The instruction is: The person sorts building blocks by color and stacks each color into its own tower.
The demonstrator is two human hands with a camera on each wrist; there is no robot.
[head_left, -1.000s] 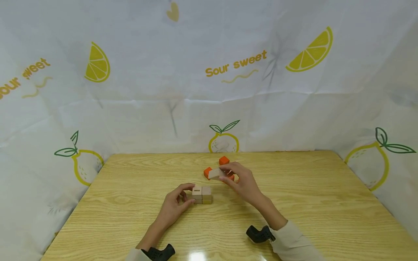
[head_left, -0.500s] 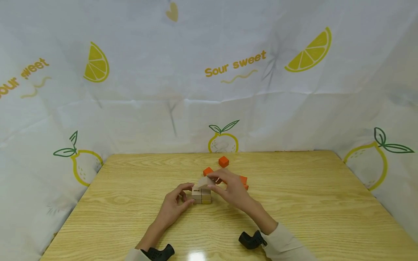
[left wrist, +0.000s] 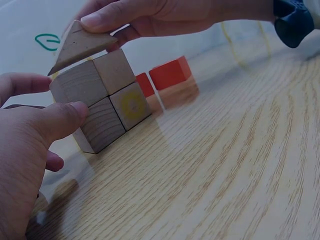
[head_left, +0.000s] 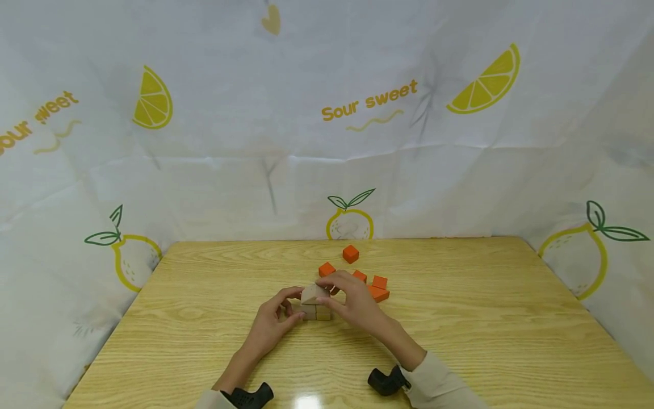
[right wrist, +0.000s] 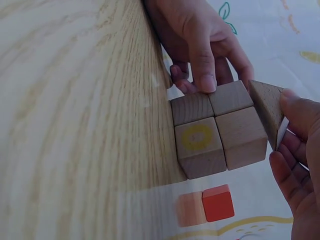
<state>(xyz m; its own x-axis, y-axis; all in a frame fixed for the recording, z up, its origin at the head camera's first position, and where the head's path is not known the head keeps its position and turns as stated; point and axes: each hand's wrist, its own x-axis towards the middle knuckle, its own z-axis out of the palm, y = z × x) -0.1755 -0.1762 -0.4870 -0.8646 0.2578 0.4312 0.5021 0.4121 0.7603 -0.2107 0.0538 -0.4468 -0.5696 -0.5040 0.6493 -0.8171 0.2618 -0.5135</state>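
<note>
Pale wooden cubes (left wrist: 102, 122) form a block two wide and two high on the table, in the middle of the head view. One lower cube (right wrist: 207, 134) bears a yellow ring on its face. My left hand (head_left: 271, 321) grips the stack from its left side, thumb on the near face and fingers behind. Between thumb and fingers, my right hand (head_left: 355, 304) pinches a triangular wooden block (left wrist: 82, 44). The triangle is held point up just over the top cubes, with a narrow gap showing in the left wrist view. Part of its far side is hidden by my fingers.
Beyond the stack lie several orange-red blocks: one cube (head_left: 350, 254) farthest back, another cube (head_left: 327, 269) nearer, and a flatter piece (head_left: 379, 293) to the right of my right hand. A printed white cloth (head_left: 245, 187) hangs behind the wooden table (head_left: 485, 307).
My right hand has carried the triangular block left and nearer, from over the orange-red blocks to right above the cubes. My left hand has stayed at the stack.
</note>
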